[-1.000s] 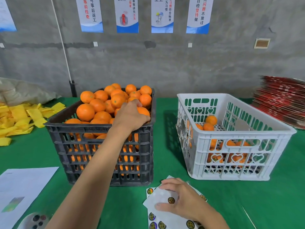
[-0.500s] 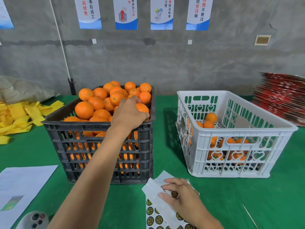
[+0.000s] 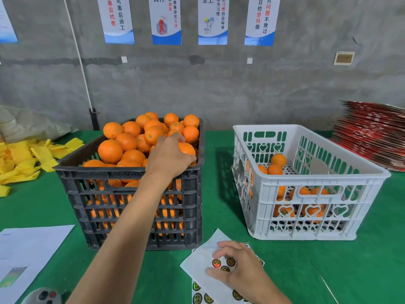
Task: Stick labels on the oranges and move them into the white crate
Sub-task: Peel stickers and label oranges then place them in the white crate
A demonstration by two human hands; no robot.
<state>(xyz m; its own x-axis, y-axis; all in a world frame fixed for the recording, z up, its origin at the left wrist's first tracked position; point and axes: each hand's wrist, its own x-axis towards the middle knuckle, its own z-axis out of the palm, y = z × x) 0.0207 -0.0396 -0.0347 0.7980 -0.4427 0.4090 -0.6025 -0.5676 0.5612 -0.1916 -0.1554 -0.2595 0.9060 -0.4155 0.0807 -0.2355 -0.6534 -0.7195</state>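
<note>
The left hand (image 3: 169,155) reaches into the black crate (image 3: 131,207) and curls its fingers over one orange (image 3: 186,148) at the near right of the heap, at about 3 o'clock from the centre of the pile. To do this step well, I think the hand should lift the orange straight up, so that the fruits beside it do not roll over the rim. It is good also to turn a smooth side of the peel upward for the label. At about 5 o'clock from the black crate, the right hand (image 3: 237,267) lies on the label sheet (image 3: 200,262). Its thumb and fingers pinch at one round label (image 3: 216,263), but I cannot tell if the label is already free from the backing. Peeling slowly from the edge should keep it flat. The white crate (image 3: 306,216) stands to the right, near the black one but not touching, with several oranges already at its bottom. The table has a green cloth (image 3: 361,260). At 9 o'clock lie yellow foam nets (image 3: 24,159) and a white paper (image 3: 28,251); at 3 o'clock a red stack (image 3: 372,132). Behind is a grey wall (image 3: 241,88) with posters (image 3: 166,20).
</note>
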